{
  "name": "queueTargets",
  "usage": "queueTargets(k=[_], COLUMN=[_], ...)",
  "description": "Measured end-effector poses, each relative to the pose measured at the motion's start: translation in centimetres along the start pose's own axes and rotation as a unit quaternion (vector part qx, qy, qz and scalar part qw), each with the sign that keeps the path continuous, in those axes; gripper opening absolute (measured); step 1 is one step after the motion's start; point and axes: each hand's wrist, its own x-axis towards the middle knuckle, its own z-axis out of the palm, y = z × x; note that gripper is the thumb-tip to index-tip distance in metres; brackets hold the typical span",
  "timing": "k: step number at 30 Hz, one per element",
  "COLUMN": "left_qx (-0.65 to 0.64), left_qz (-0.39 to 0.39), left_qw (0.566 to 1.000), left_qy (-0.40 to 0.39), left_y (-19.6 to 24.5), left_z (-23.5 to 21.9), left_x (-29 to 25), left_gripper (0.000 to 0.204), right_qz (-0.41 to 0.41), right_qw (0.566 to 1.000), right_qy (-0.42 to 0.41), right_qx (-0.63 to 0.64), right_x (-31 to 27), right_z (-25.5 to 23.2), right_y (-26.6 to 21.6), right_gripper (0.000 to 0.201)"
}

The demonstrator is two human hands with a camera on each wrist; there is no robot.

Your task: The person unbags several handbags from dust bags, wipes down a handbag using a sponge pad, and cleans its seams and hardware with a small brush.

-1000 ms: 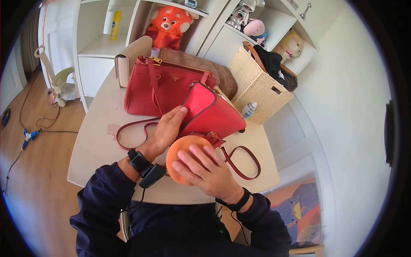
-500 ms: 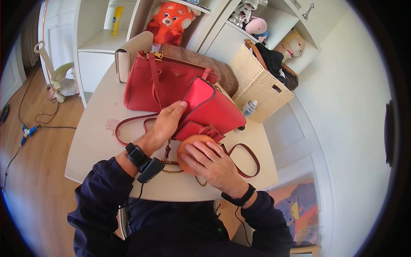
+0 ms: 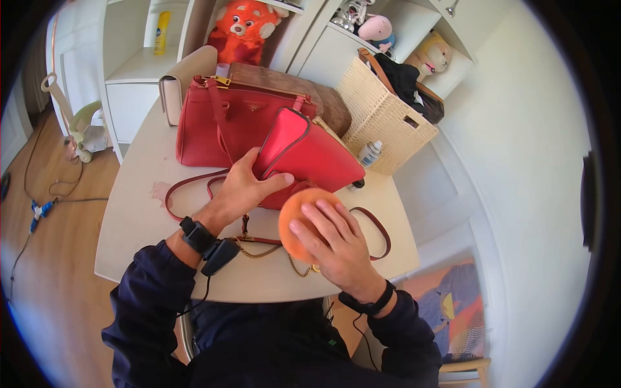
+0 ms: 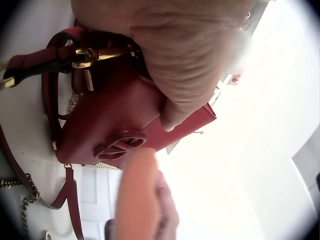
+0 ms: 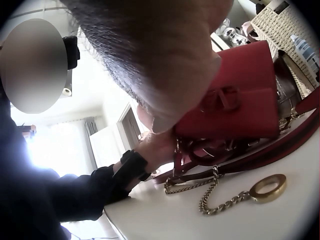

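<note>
Lying over the orange pad [image 4: 136,195], the right hand [image 3: 341,253] has its fingers spread; whether pad and bag touch, I cannot tell. Just forward of it sits the small red bag [image 3: 326,156], its long edge slanting far-left to near-right, its left end clamped in the left hand's [image 3: 240,194] grip. Behind, on the tabletop [image 3: 132,223], stands a larger red bag [image 3: 199,132].

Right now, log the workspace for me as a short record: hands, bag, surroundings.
Left hand: grips the smaller red handbag, thumb on its front
Right hand: holds a round orange pad
Pad against bag: contact cannot be told
Behind: larger red handbag, brown bag
Right side: wicker basket, white bottle before it
Tabletop: gold chain near the person
</note>
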Motion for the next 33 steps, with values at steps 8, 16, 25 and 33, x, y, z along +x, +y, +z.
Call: queueTargets(k=[8,16,25,33], left_qx=[-0.046,-0.015,-0.033,-0.04], left_qz=[-0.023,-0.009,-0.005,-0.009], left_qw=[0.999,0.999,0.999,0.999], left_qy=[0.015,0.048,0.043,0.034], left_y=[-0.8,-0.3,-0.4,-0.2], left_z=[0.0,0.4,0.3,0.6], left_x=[0.5,0.1,0.2,0.0], left_gripper=[0.063,0.071,0.063,0.059], right_qz=[0.029,0.128,0.16,0.186], right_qw=[0.998,0.99,0.983,0.978], right_qy=[-0.044,-0.024,-0.04,-0.015], right_qx=[-0.024,0.05,0.085,0.095], right_x=[-2.2,-3.4,-3.9,-4.1], right_z=[3.0,0.6,3.2,3.0], right_y=[1.7,1.6,0.9,1.4], right_gripper=[0.068,0.064,0.074,0.086])
